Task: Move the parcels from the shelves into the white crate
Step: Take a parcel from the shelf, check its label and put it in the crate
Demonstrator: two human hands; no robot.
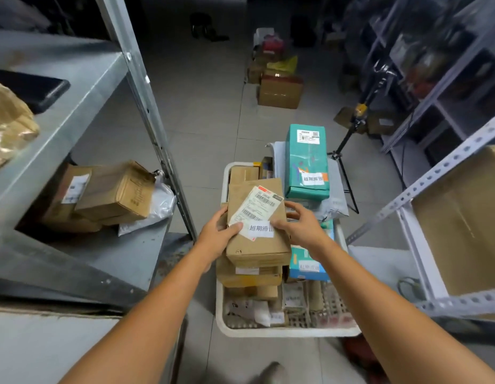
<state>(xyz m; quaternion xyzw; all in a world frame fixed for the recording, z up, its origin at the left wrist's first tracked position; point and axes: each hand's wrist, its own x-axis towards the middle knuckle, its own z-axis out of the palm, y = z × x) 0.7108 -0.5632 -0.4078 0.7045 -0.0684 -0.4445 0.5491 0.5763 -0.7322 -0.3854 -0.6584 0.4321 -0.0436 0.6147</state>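
The grey metal shelving [83,87] on the left has at least 2 brown cardboard boxes [116,192] near the front edge of its lower shelf, so by my reckoning the job is unfinished. The white plastic lattice crate [282,332] on the floor is heaped, with a tall teal wrapped parcel [307,162] lying at its far right corner.

The brown cardboard parcel [257,248] sits above the stack on the crate's left side, tilted slightly. It carries a white barcode label askew on top and a smaller white sticker with printed characters.

The left hand [217,235] grasps its left edge with the thumb on the sticker. The right hand [300,225] curls over its right edge.

To do this well, set it flat and square on the boxes beneath, then let go only once it rests steady. The pile looks high enough to slide.
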